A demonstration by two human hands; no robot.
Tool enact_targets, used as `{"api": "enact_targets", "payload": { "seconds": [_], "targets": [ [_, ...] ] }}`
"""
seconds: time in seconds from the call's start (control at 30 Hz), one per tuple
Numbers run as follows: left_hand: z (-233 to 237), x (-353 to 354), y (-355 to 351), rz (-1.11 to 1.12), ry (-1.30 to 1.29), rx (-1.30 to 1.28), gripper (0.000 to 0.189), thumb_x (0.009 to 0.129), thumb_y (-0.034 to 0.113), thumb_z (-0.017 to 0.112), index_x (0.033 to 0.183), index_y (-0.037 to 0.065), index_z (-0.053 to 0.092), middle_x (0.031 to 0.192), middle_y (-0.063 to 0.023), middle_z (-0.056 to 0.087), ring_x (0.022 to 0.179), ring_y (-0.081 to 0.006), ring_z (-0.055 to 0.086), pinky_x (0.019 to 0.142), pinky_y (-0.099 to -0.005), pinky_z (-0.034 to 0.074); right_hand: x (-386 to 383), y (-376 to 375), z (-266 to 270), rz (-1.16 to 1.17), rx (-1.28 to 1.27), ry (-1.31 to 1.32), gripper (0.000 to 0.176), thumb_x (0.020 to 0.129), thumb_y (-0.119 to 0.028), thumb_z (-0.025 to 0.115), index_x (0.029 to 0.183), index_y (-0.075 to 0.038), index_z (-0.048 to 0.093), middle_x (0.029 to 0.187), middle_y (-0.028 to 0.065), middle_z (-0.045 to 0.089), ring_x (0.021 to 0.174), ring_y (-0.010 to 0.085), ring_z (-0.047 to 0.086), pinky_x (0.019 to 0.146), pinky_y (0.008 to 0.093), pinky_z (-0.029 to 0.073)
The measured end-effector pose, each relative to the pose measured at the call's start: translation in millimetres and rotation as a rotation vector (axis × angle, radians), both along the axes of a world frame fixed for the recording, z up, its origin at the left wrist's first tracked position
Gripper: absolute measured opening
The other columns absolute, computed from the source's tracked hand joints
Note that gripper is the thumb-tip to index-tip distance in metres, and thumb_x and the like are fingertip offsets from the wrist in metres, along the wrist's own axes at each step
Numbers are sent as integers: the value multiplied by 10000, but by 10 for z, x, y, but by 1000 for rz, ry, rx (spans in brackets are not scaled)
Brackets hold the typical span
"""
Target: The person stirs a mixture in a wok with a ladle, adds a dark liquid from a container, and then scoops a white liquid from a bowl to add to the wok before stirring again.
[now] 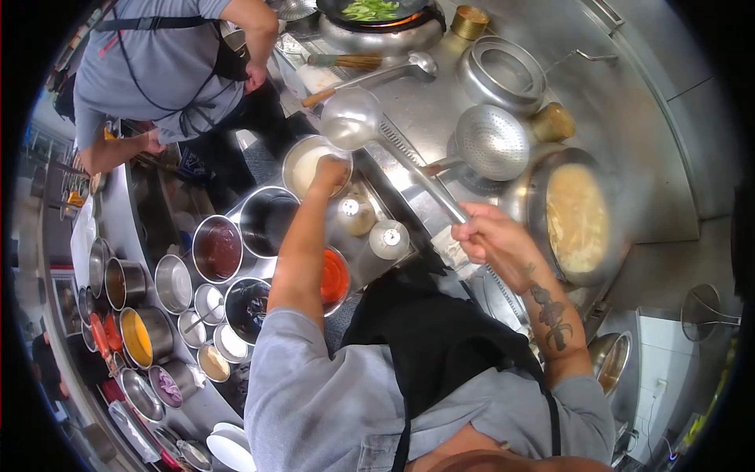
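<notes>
Two hands are busy here: the left hand (pixel 334 171) reaches into a pot (pixel 288 162) of something white, fingers mostly hidden, so I can't tell how open it is. A ladle (pixel 351 119) overlaps the pot's rim; whether they touch isn't clear. The right hand (pixel 486 234) is curled snugly round its handle. Farther right, haze softens a wok (pixel 538 208) of pale liquid (pixel 578 212).
</notes>
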State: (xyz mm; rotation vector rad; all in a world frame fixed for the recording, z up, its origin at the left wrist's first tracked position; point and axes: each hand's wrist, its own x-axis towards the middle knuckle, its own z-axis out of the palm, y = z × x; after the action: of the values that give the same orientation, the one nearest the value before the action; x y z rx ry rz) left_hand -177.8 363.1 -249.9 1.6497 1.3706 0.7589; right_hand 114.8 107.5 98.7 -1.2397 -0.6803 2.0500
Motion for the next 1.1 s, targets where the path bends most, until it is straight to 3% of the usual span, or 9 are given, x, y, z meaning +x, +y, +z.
{"api": "enact_targets", "payload": {
  "seconds": [0.13, 0.2, 0.33, 0.4, 0.53, 0.63, 0.77, 1.0, 1.1],
  "targets": [
    [305, 69, -21, 143, -15, -237, 140, 809, 96, 577, 729, -9, 623, 623, -97, 595, 519, -176, 581, 439, -303, 468, -102, -87, -119, 101, 119, -177, 421, 830, 18, 516, 1249, -4, 483, 735, 8, 544, 442, 64, 461, 405, 194, 362],
    [-254, -84, 201, -9, 50, 80, 152, 815, 119, 584, 759, -13, 634, 664, -131, 618, 535, -221, 595, 475, -346, 483, -103, -103, -117, 139, 150, -182, 365, 847, 2, 501, 1211, 16, 474, 700, 22, 522, 435, 84, 473, 403, 224, 391],
    [468, -102, -56, -347, 983, 431, 240, 779, 275, 591, 681, 75, 683, 754, -168, 660, 762, -358, 634, 685, -466, 484, -9, -230, 6, -56, -84, 149, 386, 875, -37, 469, 1260, -4, 463, 762, -9, 497, 461, 43, 446, 413, 183, 363],
    [332, -179, -191, -16, 608, 464, 304, 828, 304, 573, 818, 16, 672, 844, -187, 654, 831, -377, 607, 738, -473, 470, 193, -281, -97, -101, -79, 315, 365, 893, -54, 444, 1254, 2, 457, 773, -7, 479, 468, 41, 441, 411, 189, 361],
    [612, -257, -342, -45, 803, 414, 625, 693, 427, 743, 1112, -7, 578, 1026, -247, 621, 999, -423, 589, 903, -457, 479, 418, -504, -75, -274, -53, 301, 238, 873, -66, 501, 1104, -8, 485, 705, 23, 502, 476, 59, 469, 417, 239, 371],
    [786, -224, -417, -104, 960, 286, 740, 653, 489, 766, 1186, 21, 558, 1034, -245, 629, 1024, -427, 584, 898, -445, 486, 627, -534, -313, -231, 29, 1, 403, 878, -58, 511, 1268, 29, 465, 830, 29, 546, 513, 97, 499, 468, 251, 428],
    [810, -290, -397, -184, 1046, 339, 811, 636, 535, 756, 1245, 46, 539, 1073, -257, 630, 1056, -431, 572, 918, -442, 473, 788, -654, -541, 7, 655, -1066, 543, 850, -94, 567, 1356, 8, 399, 938, 168, 616, 686, 194, 603, 615, 302, 487],
    [627, -396, -391, -159, 965, 459, 815, 598, 488, 780, 1258, 83, 525, 1038, -291, 592, 971, -433, 584, 867, -476, 478, 806, -806, -635, -218, 647, -1269, 563, 853, -94, 554, 1354, 82, 365, 1115, 315, 575, 1000, 397, 590, 862, 416, 473],
    [765, -326, -480, -148, 972, 418, 799, 613, 466, 781, 1268, 97, 510, 1064, -272, 573, 986, -410, 574, 860, -477, 474, 644, -693, -582, -220, 624, -1184, 499, 879, -100, 552, 1325, 69, 404, 933, 206, 632, 702, 273, 628, 668, 347, 505]
  ]
}}
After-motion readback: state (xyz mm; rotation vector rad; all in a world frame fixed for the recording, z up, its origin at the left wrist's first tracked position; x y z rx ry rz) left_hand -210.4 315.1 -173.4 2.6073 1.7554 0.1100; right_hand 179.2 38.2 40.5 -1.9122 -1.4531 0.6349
